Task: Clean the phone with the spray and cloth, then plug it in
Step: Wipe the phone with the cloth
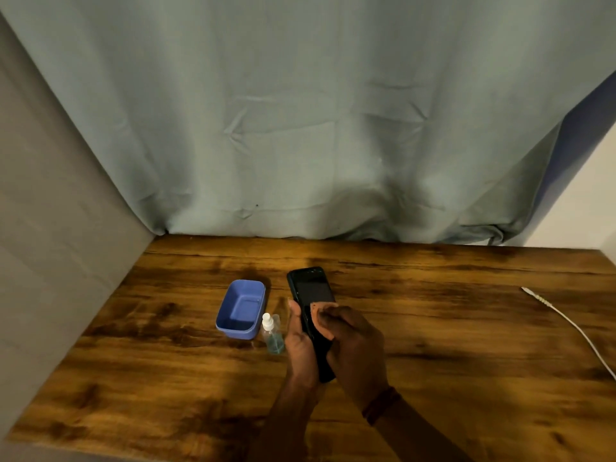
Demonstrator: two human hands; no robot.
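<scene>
Left hand [301, 345] grips phone [311, 288]; right hand [356, 345] pinches cloth [322, 323] against it. Spray bottle [272, 335] just left; cable [566, 323] well apart right.

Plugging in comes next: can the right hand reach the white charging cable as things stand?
Probably yes: the white charging cable lies on the wooden table to that side, nothing between, though the right hand holds a brown cloth on the black phone.

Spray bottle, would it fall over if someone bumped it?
Probably. The spray bottle stands upright and looks narrow, so a nudge from the left hand close beside it could tip it. It seems clear plastic with little blue liquid, so likely light, and once down it might roll.
</scene>
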